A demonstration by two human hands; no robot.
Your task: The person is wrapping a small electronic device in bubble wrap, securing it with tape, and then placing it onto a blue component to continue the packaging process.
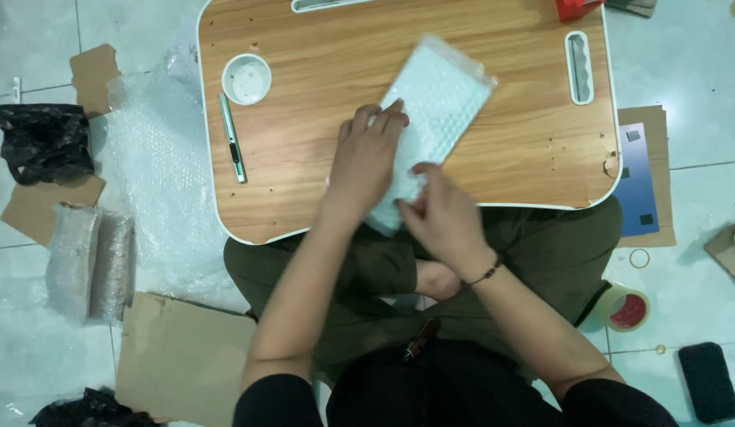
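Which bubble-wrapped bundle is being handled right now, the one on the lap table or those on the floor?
The white bubble-wrapped packet on the wooden lap table: both hands rest on it. The two wrapped bundles lie untouched on the floor.

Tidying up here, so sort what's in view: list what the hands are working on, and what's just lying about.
In use:
bubble-wrapped packet, under left hand and right hand
wooden lap table

Lying about:
utility knife
tape roll
bubble wrap sheet
two wrapped bundles
cardboard pieces
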